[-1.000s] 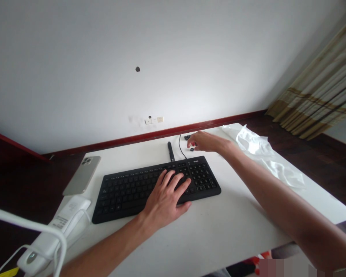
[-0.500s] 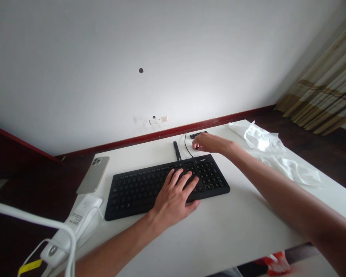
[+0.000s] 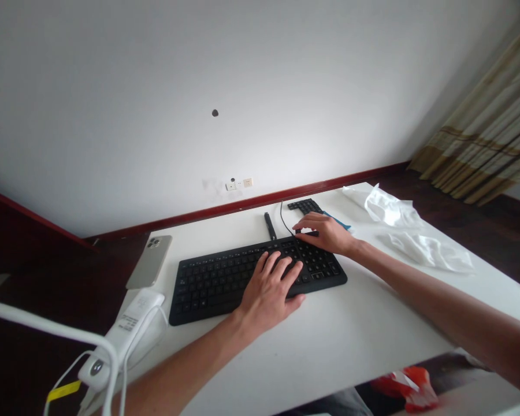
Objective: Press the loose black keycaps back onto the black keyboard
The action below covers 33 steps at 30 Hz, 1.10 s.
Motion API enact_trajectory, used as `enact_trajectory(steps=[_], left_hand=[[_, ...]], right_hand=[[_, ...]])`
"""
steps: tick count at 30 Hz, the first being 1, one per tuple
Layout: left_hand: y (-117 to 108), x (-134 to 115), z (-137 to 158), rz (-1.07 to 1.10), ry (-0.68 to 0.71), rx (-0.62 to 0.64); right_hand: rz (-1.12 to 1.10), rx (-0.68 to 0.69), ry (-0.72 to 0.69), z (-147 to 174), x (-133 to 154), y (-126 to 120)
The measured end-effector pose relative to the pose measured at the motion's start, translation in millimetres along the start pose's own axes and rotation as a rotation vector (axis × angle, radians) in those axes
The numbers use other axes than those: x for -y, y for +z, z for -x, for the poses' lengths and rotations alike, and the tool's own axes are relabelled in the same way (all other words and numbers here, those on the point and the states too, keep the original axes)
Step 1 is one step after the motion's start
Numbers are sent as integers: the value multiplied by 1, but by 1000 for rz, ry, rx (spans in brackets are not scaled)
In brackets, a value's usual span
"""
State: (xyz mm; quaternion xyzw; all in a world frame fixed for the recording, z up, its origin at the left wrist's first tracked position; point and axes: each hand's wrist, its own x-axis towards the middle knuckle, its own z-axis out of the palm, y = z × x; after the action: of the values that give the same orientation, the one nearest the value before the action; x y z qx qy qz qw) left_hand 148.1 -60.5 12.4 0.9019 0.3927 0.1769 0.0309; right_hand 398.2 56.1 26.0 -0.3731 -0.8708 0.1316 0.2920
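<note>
A black keyboard [image 3: 225, 277] lies on the white desk, slightly angled. My left hand [image 3: 271, 289] rests flat across its middle and right keys, fingers spread. At the keyboard's upper right edge, above the number pad, is my right hand [image 3: 327, 232], with thumb and fingertips pinched around a small black piece [image 3: 298, 231] that looks like a keycap. Behind that hand lies a group of black keys [image 3: 305, 205], partly covered by it. A blue strip [image 3: 338, 220] shows beside them. The keyboard's cable [image 3: 283, 216] runs off its back edge.
A black pen-like stick [image 3: 269, 226] lies behind the keyboard. To the left are a phone [image 3: 149, 263] and a white power strip [image 3: 123, 335] with white cables. Clear plastic wrappers [image 3: 383, 208] lie on the right. Something red [image 3: 409, 387] is below the desk's front edge.
My right hand has come back from the black keys behind the keyboard to its upper right edge, uncovering more of those keys and the blue strip. My left hand stays on the keyboard.
</note>
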Motion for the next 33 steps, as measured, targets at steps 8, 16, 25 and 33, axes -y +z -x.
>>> enact_trajectory(steps=[8, 16, 25, 33], left_hand=[[1, 0, -2, -3, -19, 18], [-1, -1, -4, -13, -23, 44], [-1, -1, -4, -19, -25, 47], [0, -7, 0, -90, -24, 73]], right_hand=[[-237, -91, 220, 4, -7, 15], [-384, -153, 316, 7, -12, 17], [-393, -132, 312, 8, -10, 19], [-431, -143, 337, 7, -14, 19]])
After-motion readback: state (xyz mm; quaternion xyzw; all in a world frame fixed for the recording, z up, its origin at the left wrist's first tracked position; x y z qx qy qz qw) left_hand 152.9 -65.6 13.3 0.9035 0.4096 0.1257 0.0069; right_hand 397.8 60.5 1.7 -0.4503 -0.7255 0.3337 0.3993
